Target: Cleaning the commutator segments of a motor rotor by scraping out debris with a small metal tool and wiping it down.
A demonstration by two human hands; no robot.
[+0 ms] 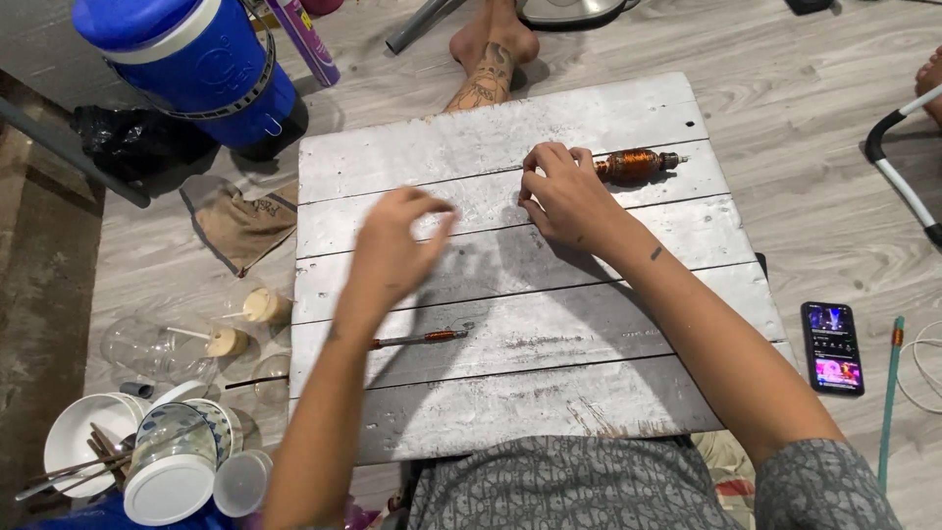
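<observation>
1. Right now your right hand (567, 196) rests on the white plank table (608, 388), fingers curled closed around one end of a copper-wound armature (633, 165), which lies on its side near the far edge with its shaft pointing right.
2. Your left hand (391, 247) hovers above the middle of the table, blurred; thumb and fingertips look pinched narrow. You may be gripping fine wire, but none is visible, so I cannot tell.
3. Judging by this, you are working on the copper winding. Any next move would call for a steady hold on the armature and delicate finger work.
4. A thin tool with an orange band (422, 339) lies nearer you, just beside your left forearm, untouched.
5. The table sits low on a grey wood-look floor (824, 108).
6. Around it: a blue water cooler (191, 64) at far left, stacked bowls and cups (147, 447) at near left, and a phone with a lit screen (832, 347) on the floor at right.
7. Another person's bare foot (491, 49) rests beyond the far edge.
</observation>
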